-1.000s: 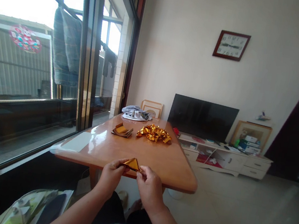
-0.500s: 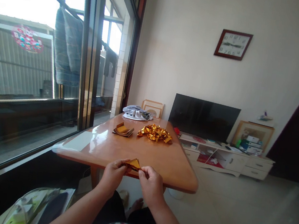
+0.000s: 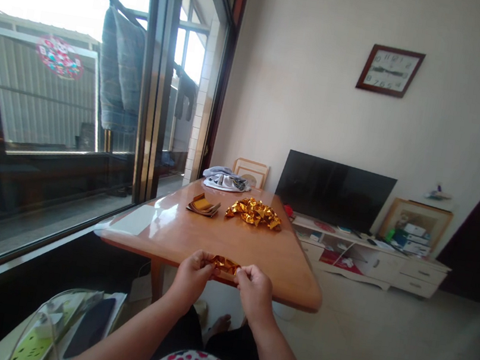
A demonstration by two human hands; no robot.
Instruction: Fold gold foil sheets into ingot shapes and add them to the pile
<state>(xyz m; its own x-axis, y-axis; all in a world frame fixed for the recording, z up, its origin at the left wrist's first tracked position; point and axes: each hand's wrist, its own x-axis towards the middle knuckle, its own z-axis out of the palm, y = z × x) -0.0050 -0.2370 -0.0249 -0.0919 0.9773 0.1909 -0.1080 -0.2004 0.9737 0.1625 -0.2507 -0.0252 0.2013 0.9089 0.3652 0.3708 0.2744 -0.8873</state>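
Between my two hands, at the table's near edge, stretches a shiny gold foil paper (image 3: 226, 265), creased and partly folded. My left hand (image 3: 193, 275) pinches its left end, while my right hand (image 3: 256, 291) pinches the right end. Fingertips cover both ends of the foil. Beyond them on the wooden table (image 3: 213, 239) lies a heap of folded gold foil pieces (image 3: 254, 212). Left of that heap sits a small stack of flat gold and brown paper sheets (image 3: 202, 204).
A folded cloth bundle (image 3: 225, 179) lies at the table's far end. Behind are a television (image 3: 335, 189) and a white cabinet (image 3: 406, 274). Glass windows (image 3: 54, 98) run along the left. Low at left are a power strip (image 3: 35, 342) and a dark phone (image 3: 90, 326).
The foil between my hands has gone from a flat, pointed fold to a longer, crinkled strip. My hands have shifted slightly right in the picture, as has the whole view.
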